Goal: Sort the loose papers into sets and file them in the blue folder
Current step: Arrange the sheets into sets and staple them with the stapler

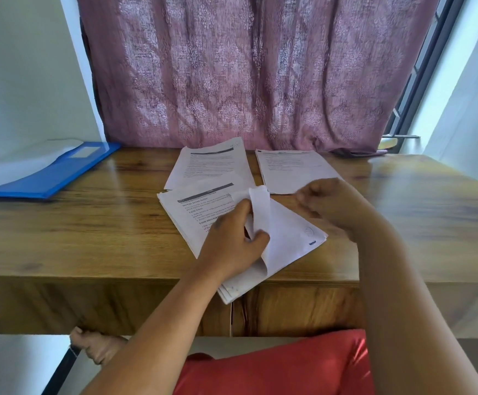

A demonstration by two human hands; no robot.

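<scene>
A stack of printed papers (192,212) lies at the wooden table's front edge, its near corner hanging over. My left hand (232,240) rests on this stack and grips a curled-up sheet (260,206) between thumb and fingers. My right hand (329,203) hovers blurred just right of that sheet, fingers curled; whether it holds anything I cannot tell. Two more paper sets lie behind: one (212,163) in the middle, another (292,169) to its right. The blue folder (46,178) lies open at the far left, with a white sheet inside.
The wooden table (89,223) has bare surface between the folder and the papers and at the right. A pink patterned curtain (246,72) hangs behind it. A red cushion (289,366) sits on my lap below the table edge.
</scene>
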